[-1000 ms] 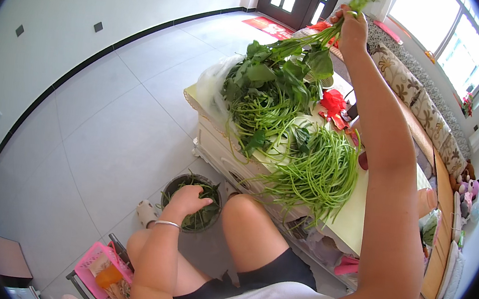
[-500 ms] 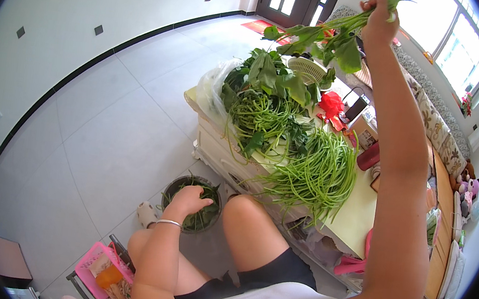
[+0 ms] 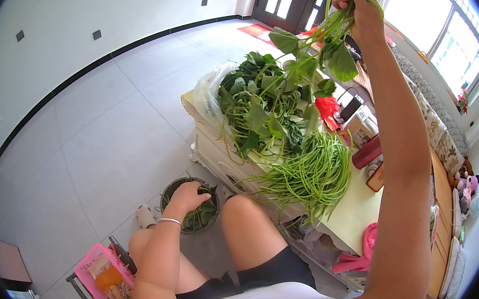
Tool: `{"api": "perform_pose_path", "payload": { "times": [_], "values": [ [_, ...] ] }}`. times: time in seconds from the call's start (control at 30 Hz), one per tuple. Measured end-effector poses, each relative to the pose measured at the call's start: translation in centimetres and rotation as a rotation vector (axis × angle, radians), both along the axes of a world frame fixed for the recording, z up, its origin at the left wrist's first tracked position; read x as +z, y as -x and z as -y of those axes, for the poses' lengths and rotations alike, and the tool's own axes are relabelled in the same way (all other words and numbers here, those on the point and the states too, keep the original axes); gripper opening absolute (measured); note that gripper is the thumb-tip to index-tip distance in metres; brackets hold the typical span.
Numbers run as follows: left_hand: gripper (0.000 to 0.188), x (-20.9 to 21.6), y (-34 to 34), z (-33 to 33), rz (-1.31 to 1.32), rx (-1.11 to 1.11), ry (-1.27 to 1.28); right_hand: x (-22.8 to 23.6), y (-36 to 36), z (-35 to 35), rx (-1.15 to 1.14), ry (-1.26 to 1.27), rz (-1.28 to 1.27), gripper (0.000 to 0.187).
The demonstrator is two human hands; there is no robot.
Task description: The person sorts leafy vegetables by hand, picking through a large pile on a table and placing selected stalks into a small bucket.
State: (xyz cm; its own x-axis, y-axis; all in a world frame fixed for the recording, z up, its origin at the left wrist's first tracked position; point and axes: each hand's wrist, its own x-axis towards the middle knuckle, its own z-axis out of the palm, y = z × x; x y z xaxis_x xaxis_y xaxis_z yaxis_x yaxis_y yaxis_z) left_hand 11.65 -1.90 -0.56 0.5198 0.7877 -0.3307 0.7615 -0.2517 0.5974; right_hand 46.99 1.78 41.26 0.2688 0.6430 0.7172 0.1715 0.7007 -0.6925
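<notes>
My right hand (image 3: pixel 362 13) is raised at the top, closed around a bunch of long-stemmed leafy greens (image 3: pixel 339 61). Its broad leaves hang down over the low cabinet. On the cabinet top lie a heap of leafy greens (image 3: pixel 252 84) and, nearer me, a pile of bare green stems (image 3: pixel 313 172). My left hand (image 3: pixel 187 198), with a bangle on its wrist, is low over a dark bucket (image 3: pixel 172 186) of torn leaves (image 3: pixel 200 218). Most of its fingers point down and are hidden, so their grip is unclear.
The pale-topped cabinet (image 3: pixel 354 220) stands before my knees. On it are a plastic bag (image 3: pixel 205 90), red wrapping (image 3: pixel 328 109), a dark red cylinder (image 3: pixel 366 153) and a phone (image 3: pixel 376 178). A pink basket (image 3: pixel 91 259) is at lower left; a long wooden seat (image 3: pixel 441 229) is at right.
My right hand has moved slightly left and up with the bunch, whose leaves now hang more steeply. My left hand stays over the bucket, barely shifted.
</notes>
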Motion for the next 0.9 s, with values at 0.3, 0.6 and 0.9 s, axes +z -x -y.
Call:
{"api": "perform_pose_path", "payload": {
  "times": [0.3, 0.6, 0.9],
  "values": [
    [0.054, -0.6, 0.6, -0.5, 0.196, 0.209, -0.023, -0.4, 0.1, -0.2, 0.028, 0.074, 0.361, 0.019],
    [0.051, -2.4, 0.4, -1.4, 0.466, 0.38, 0.011, 0.7, 0.7, -0.3, 0.222, 0.188, 0.204, 0.025],
    [0.052, 0.8, -0.6, -0.5, 1.118, 0.238, 0.364, 0.3, 8.0, 2.6, 0.382, 0.183, 0.096, 0.019]
  ]
}}
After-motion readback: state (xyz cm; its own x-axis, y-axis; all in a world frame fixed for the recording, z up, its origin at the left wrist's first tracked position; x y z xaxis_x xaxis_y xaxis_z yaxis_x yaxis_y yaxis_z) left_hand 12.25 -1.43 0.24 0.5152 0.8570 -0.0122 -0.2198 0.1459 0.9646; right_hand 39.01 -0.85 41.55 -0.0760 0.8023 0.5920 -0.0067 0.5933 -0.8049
